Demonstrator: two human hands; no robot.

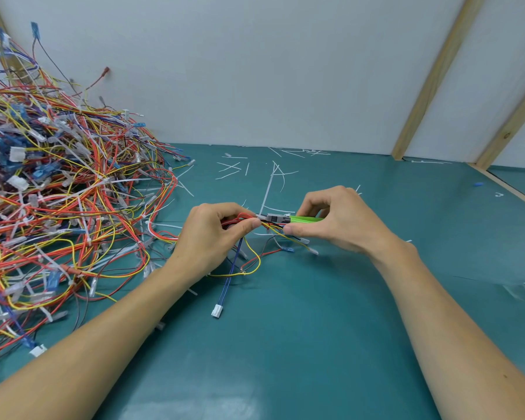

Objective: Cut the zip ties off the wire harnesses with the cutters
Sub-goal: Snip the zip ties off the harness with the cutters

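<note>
Holding a small bundle of red, yellow, black and blue wires (249,237) just above a teal-green bench (300,344), a person works w/ both bare hands near the centre of the view. Left hand (215,234) has its fingers curled round the bundle, thumb and forefinger pinching the wires right beside the cutter tip. Right hand (334,219) grips a pair of small cutters w/ bright green handles and a grey metal head (278,219), fingers curled over the handles, thumb pressed underneath. Cutter head points left and touches the bundle; whether the blades are around a tie or only beside it can't be told, since the tie itself is hidden btwn fingers and wires. Loose ends of the bundle hang down to the bench, incl. a blue pair ending in a small white plastic connector (216,311).

At far left sits a big tangled heap of multicoloured wire harnesses w/ white zip ties (58,192), mostly still tied, so the task looks far from done. Thin white cut zip-tie scraps (270,174) are scattered on the bench toward the pale back wall (255,71).

Risks, as a judgement: the blades sit close against the wires, so a squeeze made slightly off the tie could nick insulation or sever a conductor. Left fingertips are very near the blades and could get pinched. A snipped tie piece may also fly off.
</note>
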